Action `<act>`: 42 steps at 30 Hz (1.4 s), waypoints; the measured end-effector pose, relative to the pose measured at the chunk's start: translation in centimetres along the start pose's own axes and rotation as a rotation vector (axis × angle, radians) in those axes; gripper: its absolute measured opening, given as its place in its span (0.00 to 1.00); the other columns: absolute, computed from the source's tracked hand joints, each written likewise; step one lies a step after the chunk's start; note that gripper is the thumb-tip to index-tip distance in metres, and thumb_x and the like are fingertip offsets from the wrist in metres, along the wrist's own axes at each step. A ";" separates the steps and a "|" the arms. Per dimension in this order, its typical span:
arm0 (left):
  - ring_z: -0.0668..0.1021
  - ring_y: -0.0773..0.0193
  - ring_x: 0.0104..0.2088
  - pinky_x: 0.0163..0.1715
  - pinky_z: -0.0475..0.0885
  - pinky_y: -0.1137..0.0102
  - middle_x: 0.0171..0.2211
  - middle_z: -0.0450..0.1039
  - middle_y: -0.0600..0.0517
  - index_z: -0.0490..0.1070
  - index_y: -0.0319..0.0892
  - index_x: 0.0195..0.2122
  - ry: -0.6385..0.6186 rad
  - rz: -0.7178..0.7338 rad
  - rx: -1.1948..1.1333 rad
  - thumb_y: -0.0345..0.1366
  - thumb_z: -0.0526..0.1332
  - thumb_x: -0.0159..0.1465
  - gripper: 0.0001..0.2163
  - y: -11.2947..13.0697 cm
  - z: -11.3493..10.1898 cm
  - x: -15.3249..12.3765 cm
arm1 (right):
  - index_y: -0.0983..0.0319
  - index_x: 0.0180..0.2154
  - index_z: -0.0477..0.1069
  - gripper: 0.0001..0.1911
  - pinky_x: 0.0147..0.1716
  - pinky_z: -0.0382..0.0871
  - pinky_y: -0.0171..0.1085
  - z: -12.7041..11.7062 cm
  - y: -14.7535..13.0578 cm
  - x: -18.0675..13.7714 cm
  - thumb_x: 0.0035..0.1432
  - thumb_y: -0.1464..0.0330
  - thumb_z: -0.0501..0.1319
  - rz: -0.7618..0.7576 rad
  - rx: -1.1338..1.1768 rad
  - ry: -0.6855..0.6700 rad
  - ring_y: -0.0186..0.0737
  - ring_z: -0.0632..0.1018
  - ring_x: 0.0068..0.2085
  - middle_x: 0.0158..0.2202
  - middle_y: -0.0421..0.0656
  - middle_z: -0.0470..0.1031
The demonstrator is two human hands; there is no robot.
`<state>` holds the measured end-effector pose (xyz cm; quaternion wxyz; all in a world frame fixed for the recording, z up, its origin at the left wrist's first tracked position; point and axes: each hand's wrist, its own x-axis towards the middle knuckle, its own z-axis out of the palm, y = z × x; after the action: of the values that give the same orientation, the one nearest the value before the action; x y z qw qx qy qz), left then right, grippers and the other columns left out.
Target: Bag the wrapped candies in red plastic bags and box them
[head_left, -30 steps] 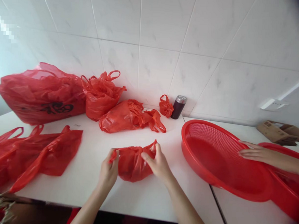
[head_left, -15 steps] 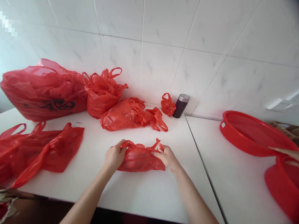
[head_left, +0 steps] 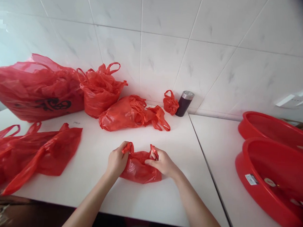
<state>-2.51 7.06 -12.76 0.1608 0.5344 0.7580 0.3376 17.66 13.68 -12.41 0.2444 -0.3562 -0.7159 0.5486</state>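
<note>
A red plastic bag [head_left: 142,169] rests on the white table directly in front of me, bulging with contents I cannot make out. My left hand [head_left: 118,158] is closed round one of its handles at the left. At the right, my right hand [head_left: 162,160] pinches the other handle, thumb lying across the bag's top edge. The bag's mouth sags between the two hands. Behind it lies a filled red bag [head_left: 123,114] on its side, its loose handles pointing right.
Along the tiled wall stand a large red bag with black print [head_left: 40,93], a bunched red bag [head_left: 99,91], a small knotted bag [head_left: 170,103] and a dark tumbler [head_left: 184,104]. Flat red bags [head_left: 40,152] lie left. Red round tubs [head_left: 250,199] occupy the right table, beyond a seam.
My hands have drawn slightly closer together with the bag handles, and the bag's mouth has slackened. At right, the near tub has moved left and the other person's hand is gone from it.
</note>
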 end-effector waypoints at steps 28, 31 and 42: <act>0.80 0.48 0.34 0.43 0.65 0.58 0.28 0.80 0.43 0.75 0.44 0.47 -0.068 -0.003 0.491 0.37 0.48 0.65 0.18 -0.9 1.5 2.3 | 0.60 0.23 0.53 0.13 0.32 0.51 0.35 0.3 3.4 1.3 0.53 0.75 0.57 -0.054 -0.477 0.252 0.34 0.59 0.25 0.21 0.36 0.59; 0.80 0.51 0.33 0.52 0.61 0.57 0.26 0.80 0.45 0.75 0.43 0.47 -0.045 0.019 0.503 0.35 0.46 0.66 0.18 -1.1 1.5 2.4 | 0.60 0.23 0.56 0.12 0.33 0.51 0.35 0.7 3.7 1.5 0.53 0.74 0.58 -0.059 -0.435 0.290 0.34 0.58 0.25 0.21 0.36 0.58; 0.81 0.56 0.30 0.31 0.72 0.67 0.26 0.79 0.48 0.74 0.42 0.31 -0.010 -0.178 0.224 0.46 0.44 0.68 0.22 -5.1 -3.1 -0.4 | 0.57 0.22 0.47 0.26 0.20 0.50 0.33 -2.0 3.8 1.3 0.59 0.50 0.55 0.008 0.043 0.400 0.30 0.54 0.21 0.18 0.32 0.47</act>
<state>-7.83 4.56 -14.07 0.1332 0.4815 0.8344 0.2326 19.24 16.50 -15.53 0.3868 -0.4558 -0.6398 0.4829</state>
